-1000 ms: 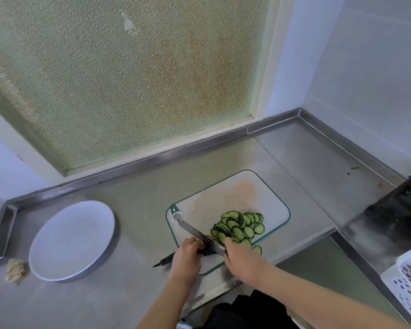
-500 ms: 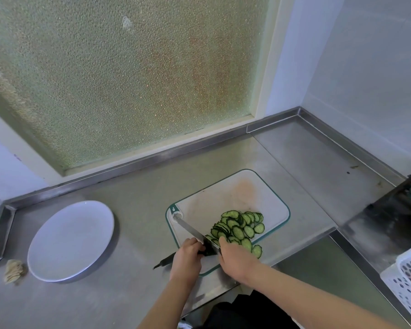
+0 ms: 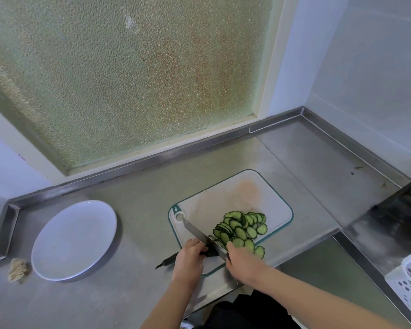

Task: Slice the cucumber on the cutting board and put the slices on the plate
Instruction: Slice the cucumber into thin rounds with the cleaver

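— While the head view is gone through, what is found in the containers?

— A white plate (image 3: 74,238) is seen at lower left on the steel counter (image 3: 133,210), well apart from the cutting board (image 3: 223,203) at lower centre. The cucumber slices (image 3: 240,229) are heaped on the board's near right part, with one slice lying at its near rim. A white basket (image 3: 408,288) is cut off at the right edge. Something orange inside it cannot be made out.

— And the hands?

— The black handle of the knife (image 3: 197,232) is gripped by the left hand (image 3: 189,260), and the blade is slanted to upper left over the board. The right hand (image 3: 242,262) is laid, back up, against the blade beside the heap. Its fingertips are hidden, so what is held, if anything, cannot be told. A thin dark piece (image 3: 166,261) is seen jutting lower left of the left hand, and it cannot be identified.
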Available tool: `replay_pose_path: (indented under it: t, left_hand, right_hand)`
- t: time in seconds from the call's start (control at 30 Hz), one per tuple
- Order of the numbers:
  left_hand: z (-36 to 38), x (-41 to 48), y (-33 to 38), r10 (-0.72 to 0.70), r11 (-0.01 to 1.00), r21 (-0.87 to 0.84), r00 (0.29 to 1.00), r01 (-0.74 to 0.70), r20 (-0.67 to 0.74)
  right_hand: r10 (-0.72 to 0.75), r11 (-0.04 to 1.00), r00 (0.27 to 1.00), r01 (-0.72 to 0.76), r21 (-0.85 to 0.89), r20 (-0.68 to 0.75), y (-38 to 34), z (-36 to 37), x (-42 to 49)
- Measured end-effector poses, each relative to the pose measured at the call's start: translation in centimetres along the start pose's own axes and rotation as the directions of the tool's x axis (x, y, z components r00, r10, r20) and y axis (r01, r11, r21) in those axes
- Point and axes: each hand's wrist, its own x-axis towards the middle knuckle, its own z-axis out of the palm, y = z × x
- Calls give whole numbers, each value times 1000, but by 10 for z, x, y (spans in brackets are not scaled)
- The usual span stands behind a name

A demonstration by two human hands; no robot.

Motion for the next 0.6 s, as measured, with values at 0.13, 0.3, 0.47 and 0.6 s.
replay_pose_path:
  t: [0.13, 0.3, 0.47, 0.6]
  left_hand:
    - [0, 0, 0, -6, 1000, -11, 1000, 6, 12]
    - [1, 0, -2, 7, 1000, -13, 1000, -7, 12]
    - [0, 0, -4, 14, 1000, 5, 999, -14, -31]
    - [0, -1, -2, 14, 1000, -1, 999, -14, -41]
  right_hand:
    - [20, 1000, 999, -19, 22, -26, 2, 8, 5]
    - [2, 1000, 1000, -2, -5, -13, 5, -3, 6]
    - [2, 1000, 999, -2, 0, -51, 8, -10, 8]
    - [48, 997, 996, -43, 65, -74, 12, -17, 8]
